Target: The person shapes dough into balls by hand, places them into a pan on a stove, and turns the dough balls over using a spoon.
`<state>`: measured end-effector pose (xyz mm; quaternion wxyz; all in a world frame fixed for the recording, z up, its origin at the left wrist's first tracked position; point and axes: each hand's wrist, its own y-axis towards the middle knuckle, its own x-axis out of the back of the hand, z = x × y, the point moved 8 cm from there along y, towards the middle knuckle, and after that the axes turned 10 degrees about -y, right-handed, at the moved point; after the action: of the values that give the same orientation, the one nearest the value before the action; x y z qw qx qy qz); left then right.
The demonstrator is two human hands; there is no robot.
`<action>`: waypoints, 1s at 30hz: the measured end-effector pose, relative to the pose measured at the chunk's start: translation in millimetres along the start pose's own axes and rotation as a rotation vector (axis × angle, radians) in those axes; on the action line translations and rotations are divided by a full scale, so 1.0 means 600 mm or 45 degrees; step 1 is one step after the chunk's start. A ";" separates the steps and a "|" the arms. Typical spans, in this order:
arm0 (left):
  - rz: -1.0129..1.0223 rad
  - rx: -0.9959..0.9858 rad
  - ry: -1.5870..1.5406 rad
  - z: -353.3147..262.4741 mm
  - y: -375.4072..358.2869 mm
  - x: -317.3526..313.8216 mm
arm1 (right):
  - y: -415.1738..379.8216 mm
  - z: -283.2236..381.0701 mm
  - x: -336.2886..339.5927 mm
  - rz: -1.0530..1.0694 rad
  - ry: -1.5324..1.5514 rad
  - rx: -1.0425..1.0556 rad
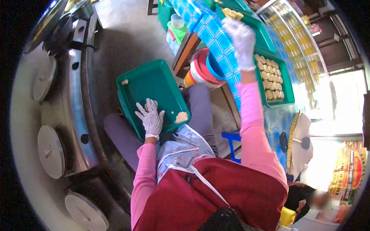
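My left hand [152,120], in a thin white glove, lies in a green tray [144,73] across my lap. Its fingers are spread over a pale dough piece [147,107], mostly hidden beneath them. A larger dough lump [181,117] sits in the tray's near right corner, and small dough bits [124,82] lie at its far left. My right hand [241,40], also gloved, is raised at the table beside a green tray [259,36] holding pale dough pieces [232,14]. Its fingertips are blurred, so I cannot make out whether they hold anything.
Another green tray [290,92] with rows of round dough pieces [269,79] stands on the blue checked tablecloth [217,40]. Below the table are stacked tubs [206,69] and a blue stool [231,144]. A metal stove with lidded pots [51,151] runs along the left.
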<state>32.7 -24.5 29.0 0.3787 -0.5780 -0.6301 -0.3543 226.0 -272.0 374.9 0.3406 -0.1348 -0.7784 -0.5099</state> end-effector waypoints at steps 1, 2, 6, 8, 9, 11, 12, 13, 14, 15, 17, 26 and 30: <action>0.002 0.007 0.015 -0.004 0.000 -0.002 | 0.023 -0.076 0.006 -0.031 0.297 -0.373; 0.006 0.020 0.030 -0.005 -0.002 0.000 | 0.027 -0.152 -0.014 -0.052 0.702 -0.731; 0.015 0.025 0.026 0.000 -0.004 -0.015 | 0.011 -0.307 -0.135 0.404 0.742 -0.843; -0.006 -0.001 0.052 -0.001 0.002 -0.017 | -0.001 -0.314 -0.208 0.867 0.548 -0.720; 0.013 0.006 0.058 -0.001 0.004 -0.015 | -0.024 -0.301 -0.203 0.860 0.847 -0.928; 0.026 0.000 0.025 0.001 -0.002 -0.013 | -0.042 -0.303 -0.232 0.921 0.866 -0.969; 0.020 0.004 0.018 0.003 -0.002 -0.011 | -0.052 -0.300 -0.250 0.953 0.878 -0.988; 0.007 0.005 0.010 0.003 0.001 -0.009 | -0.058 -0.296 -0.249 0.748 1.040 -1.089; -0.003 0.003 0.000 0.002 -0.002 -0.008 | -0.062 -0.302 -0.275 0.826 1.013 -1.056; -0.113 0.002 0.040 -0.002 -0.006 0.005 | -0.053 -0.303 -0.288 0.892 0.982 -1.023; -0.288 -0.013 -0.017 0.023 -0.011 0.008 | -0.058 -0.320 -0.297 0.807 0.854 -1.049; -0.275 0.327 -0.238 0.053 -0.029 0.033 | -0.035 -0.305 -0.279 0.817 0.655 -0.734; -0.394 0.502 -0.515 0.087 -0.023 0.004 | -0.028 -0.347 -0.274 0.649 0.746 -0.935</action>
<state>15.1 21.6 6.8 0.2921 -0.4493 -0.8296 -0.1567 418.3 -441.1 304.9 0.5871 -0.2819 -0.3636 -0.6661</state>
